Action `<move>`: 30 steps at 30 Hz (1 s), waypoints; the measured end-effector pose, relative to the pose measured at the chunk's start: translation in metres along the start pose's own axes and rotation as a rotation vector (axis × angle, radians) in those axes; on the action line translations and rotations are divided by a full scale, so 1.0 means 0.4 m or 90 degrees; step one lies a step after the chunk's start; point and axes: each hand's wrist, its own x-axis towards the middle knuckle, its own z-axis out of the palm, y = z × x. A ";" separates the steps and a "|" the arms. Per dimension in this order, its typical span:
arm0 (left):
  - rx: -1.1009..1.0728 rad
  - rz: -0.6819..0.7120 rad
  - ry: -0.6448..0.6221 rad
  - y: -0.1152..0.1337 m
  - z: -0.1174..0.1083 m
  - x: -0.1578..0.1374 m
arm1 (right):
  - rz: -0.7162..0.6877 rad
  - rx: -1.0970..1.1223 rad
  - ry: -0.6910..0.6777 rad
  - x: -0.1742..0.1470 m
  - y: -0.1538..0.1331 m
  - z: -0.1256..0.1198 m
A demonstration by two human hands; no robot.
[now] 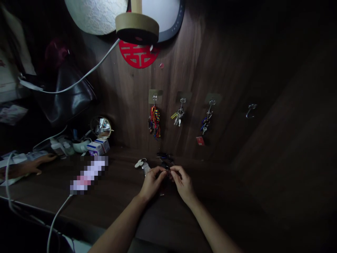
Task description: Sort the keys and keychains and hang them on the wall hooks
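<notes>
Under low light at a wooden desk (118,186), a person's left hand (153,180) and right hand (183,182) meet, thumbs and forefingers pinched narrow on a small dark piece (166,167) just above the top; from where I stand, I cannot tell exactly what it is. Dark keys (164,155) lie just beyond the fingertips, and a pale tag (140,162) rests beside the left hand. The grip looks slight: should one pinch slip, the piece could drop among the keys and, dark on dark wood, be hard to find. Shadow from the hands themselves could cause a fumble, too. On the wall above, three bunches, one with bright cords (155,121), hang near a bare hook (251,110); a careless upward knock might unseat one. Well apart at left, another person's hand (37,164) rests near the cable (7,182).
</notes>
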 end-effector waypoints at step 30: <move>-0.379 -0.168 -0.174 0.004 0.027 0.002 | -0.176 -0.178 0.035 0.017 -0.028 -0.029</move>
